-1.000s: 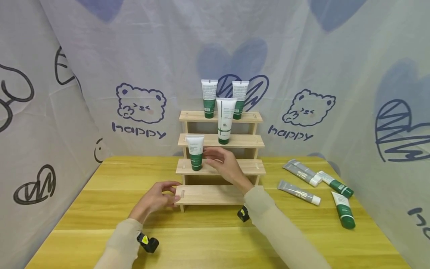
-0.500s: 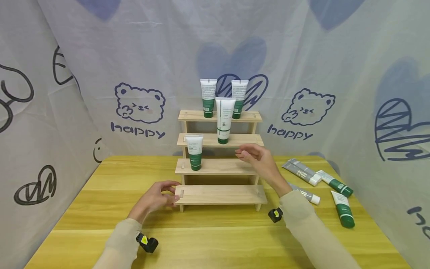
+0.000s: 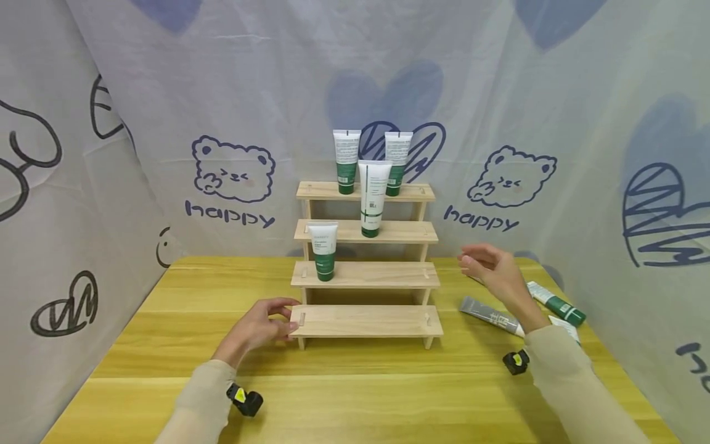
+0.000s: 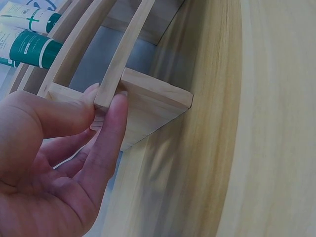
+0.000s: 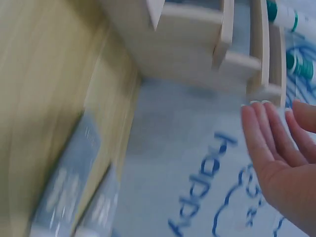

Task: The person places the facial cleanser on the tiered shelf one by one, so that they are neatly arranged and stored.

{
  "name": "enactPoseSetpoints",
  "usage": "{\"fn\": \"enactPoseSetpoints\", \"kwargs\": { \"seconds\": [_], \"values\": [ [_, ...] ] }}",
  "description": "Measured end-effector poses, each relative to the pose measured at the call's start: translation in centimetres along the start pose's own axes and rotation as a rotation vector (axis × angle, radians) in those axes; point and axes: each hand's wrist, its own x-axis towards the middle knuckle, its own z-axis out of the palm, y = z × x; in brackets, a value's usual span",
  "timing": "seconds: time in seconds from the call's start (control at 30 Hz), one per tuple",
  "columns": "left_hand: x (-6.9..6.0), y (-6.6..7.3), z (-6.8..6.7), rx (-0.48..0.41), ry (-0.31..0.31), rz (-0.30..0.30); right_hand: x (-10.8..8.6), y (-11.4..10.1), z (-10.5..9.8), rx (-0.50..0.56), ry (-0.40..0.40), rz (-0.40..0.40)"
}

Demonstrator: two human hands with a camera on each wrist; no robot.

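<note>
A four-step wooden rack (image 3: 366, 322) stands on the table. My left hand (image 3: 257, 327) pinches the left end of its lowest board between thumb and fingers, closely seen in the left wrist view (image 4: 64, 158). My right hand (image 3: 501, 280), empty with fingers loosely bent, hovers right of the rack over the lying tubes. One green-and-white tube (image 3: 324, 251) stands on the second step from the bottom, at left. A taller white tube (image 3: 373, 197) stands on the third step. On the top step stand two green-and-white tubes, left (image 3: 346, 161) and right (image 3: 397, 163).
On the table's right side lie a grey tube (image 3: 490, 314), a green-and-white tube (image 3: 556, 303) and another white-ended tube (image 3: 567, 327) partly behind my right sleeve. In the right wrist view, two grey tubes (image 5: 66, 182) lie beside the rack. A patterned cloth hangs behind.
My right hand has moved away from the standing small tube, rightward past the rack to above the lying tubes. My left hand keeps its hold on the lowest board.
</note>
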Motion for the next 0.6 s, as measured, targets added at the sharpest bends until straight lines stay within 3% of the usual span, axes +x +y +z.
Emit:
{"fn": "enactPoseSetpoints", "kwargs": {
  "seconds": [0.2, 0.33, 0.6],
  "values": [
    [0.0, 0.2, -0.1, -0.006, -0.003, -0.002, -1.8, 1.4, -4.2, -0.189, 0.033, 0.044],
    [0.0, 0.3, -0.1, -0.011, -0.003, -0.004, -2.7, 3.2, -6.6, -0.260, 0.017, 0.075],
    [-0.1, 0.2, 0.0, -0.003, 0.003, -0.014, -4.8, 6.1, -11.3, -0.365, -0.138, 0.261]
  ]
}}
